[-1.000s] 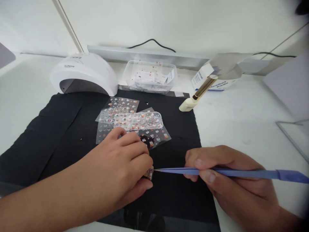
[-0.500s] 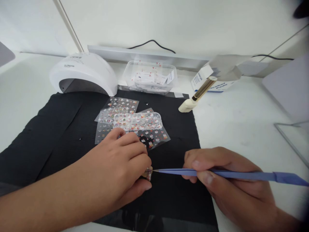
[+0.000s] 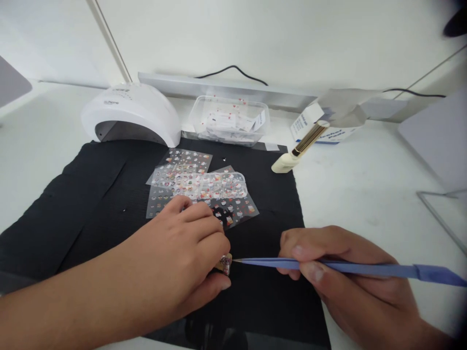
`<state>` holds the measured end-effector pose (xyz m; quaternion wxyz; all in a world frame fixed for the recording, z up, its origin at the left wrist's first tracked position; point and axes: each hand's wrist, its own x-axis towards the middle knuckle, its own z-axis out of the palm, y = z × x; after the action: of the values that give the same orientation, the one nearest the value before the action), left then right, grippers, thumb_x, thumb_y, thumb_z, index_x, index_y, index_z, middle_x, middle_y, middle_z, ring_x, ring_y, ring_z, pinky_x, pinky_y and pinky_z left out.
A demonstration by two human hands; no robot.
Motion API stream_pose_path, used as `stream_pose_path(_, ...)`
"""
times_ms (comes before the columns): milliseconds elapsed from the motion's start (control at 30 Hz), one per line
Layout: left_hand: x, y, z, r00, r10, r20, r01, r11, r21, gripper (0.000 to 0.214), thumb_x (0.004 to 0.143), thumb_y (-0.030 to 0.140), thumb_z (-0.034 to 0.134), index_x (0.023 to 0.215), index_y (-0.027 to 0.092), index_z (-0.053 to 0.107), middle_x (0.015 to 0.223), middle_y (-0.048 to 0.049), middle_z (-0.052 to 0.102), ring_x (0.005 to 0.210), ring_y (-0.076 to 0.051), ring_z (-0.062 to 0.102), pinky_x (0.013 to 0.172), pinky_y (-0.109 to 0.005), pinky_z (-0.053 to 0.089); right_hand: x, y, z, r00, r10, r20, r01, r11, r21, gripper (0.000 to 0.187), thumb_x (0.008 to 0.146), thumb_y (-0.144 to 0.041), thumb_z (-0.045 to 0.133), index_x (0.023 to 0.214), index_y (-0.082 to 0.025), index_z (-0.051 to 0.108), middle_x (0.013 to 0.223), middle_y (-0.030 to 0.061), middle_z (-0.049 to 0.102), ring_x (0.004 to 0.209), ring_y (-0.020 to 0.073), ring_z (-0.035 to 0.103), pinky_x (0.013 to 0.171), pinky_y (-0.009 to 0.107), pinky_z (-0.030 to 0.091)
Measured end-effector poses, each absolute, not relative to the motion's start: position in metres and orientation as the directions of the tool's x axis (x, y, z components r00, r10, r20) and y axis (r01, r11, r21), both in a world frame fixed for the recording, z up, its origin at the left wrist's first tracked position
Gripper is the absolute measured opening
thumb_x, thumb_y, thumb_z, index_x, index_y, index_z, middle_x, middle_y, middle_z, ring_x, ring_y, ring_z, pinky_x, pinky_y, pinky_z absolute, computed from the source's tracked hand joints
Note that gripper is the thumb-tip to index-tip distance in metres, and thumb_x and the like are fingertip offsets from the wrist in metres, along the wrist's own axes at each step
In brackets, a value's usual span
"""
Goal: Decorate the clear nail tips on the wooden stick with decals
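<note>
A white table (image 3: 365, 180) carries a large black cloth mat (image 3: 91, 204), and the work sits at the mat's near edge. At the back stand a white domed nail lamp (image 3: 133, 114) and a clear plastic tub of paper slips (image 3: 229, 119); a cream-handled brush with a gold ferrule (image 3: 297, 148) lies just off the mat. In the middle of the mat lie clear sheets of tiny coloured stickers (image 3: 199, 187), overlapping.

The left hand (image 3: 175, 262) curls palm-down, thumb and forefinger pinching a small decorated false nail (image 3: 226, 264) just above the cloth. The right hand (image 3: 343, 267) has its fingers pressed together around slim blue tweezers (image 3: 328, 266), whose fine tip touches the nail's edge.

This looks like the placing step: a sticker being set or nudged on the nail. The next move seems to call for a steady pinch on the left and a very light, exact press from the tweezer tip.
</note>
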<state>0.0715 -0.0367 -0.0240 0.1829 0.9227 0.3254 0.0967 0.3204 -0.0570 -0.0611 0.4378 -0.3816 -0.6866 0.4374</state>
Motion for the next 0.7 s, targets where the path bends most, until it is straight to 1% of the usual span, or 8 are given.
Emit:
stream_pose_path(200, 0.0710, -0.0365, -0.0252, 0.771, 0.633, 0.067, 0.562, -0.726, 0.395, 0.014, 0.094, 0.025, 0.059, 0.082, 0.018, 0.063, 0.083, -0.0012, 0.063, 0.086, -0.023, 0.054, 0.082, -0.041, 0.031, 0.3224, -0.0572, -0.0616, -0.328, 0.907, 0.265, 0.117, 0.318, -0.941, 0.013, 0.095, -0.023, 0.057, 0.100, -0.030, 0.066, 0.075, 0.0016, 0.067, 0.059, 0.0162, 0.062, 0.051, 0.030, 0.052)
stream_pose_path(367, 0.0708, -0.0367, -0.0246, 0.774, 0.632, 0.049, 0.565, -0.723, 0.397, 0.015, 0.094, 0.025, 0.059, 0.081, 0.018, 0.063, 0.083, -0.0015, 0.063, 0.086, -0.023, 0.054, 0.082, -0.042, 0.032, 0.3228, -0.0564, -0.0640, -0.332, 0.904, 0.271, 0.128, 0.327, -0.936, 0.014, 0.094, -0.021, 0.057, 0.100, -0.030, 0.066, 0.076, 0.0014, 0.068, 0.060, 0.0162, 0.062, 0.052, 0.031, 0.052)
stream_pose_path(467, 0.0698, -0.0372, -0.0228, 0.770, 0.637, 0.036, 0.568, -0.709, 0.419, 0.012, 0.093, 0.026, 0.059, 0.084, 0.019, 0.062, 0.084, -0.0010, 0.063, 0.087, -0.023, 0.053, 0.081, -0.042, 0.032, 0.3218, -0.0561, -0.0642, -0.330, 0.905, 0.269, 0.117, 0.322, -0.940, 0.015, 0.094, -0.020, 0.057, 0.100, -0.030, 0.066, 0.076, 0.0008, 0.067, 0.060, 0.0156, 0.062, 0.053, 0.030, 0.052)
stream_pose_path(567, 0.0682, -0.0379, -0.0205, 0.758, 0.652, 0.004, 0.575, -0.672, 0.468, 0.007, 0.092, 0.025, 0.059, 0.089, 0.020, 0.062, 0.089, -0.0008, 0.063, 0.088, -0.023, 0.052, 0.083, -0.042, 0.033, 0.3213, -0.0563, -0.0634, -0.335, 0.902, 0.270, 0.112, 0.323, -0.940, 0.016, 0.093, -0.018, 0.058, 0.099, -0.030, 0.067, 0.075, 0.0007, 0.068, 0.061, 0.0153, 0.063, 0.053, 0.029, 0.053)
stream_pose_path(700, 0.0674, -0.0383, -0.0184, 0.757, 0.654, 0.012, 0.571, -0.670, 0.475, 0.010, 0.095, 0.021, 0.052, 0.092, 0.020, 0.062, 0.094, -0.0028, 0.064, 0.089, -0.022, 0.051, 0.083, -0.042, 0.034, 0.3207, -0.0563, -0.0620, -0.311, 0.909, 0.278, 0.108, 0.325, -0.940, 0.016, 0.092, -0.018, 0.059, 0.099, -0.029, 0.069, 0.075, 0.0008, 0.069, 0.063, 0.0152, 0.064, 0.055, 0.028, 0.054)
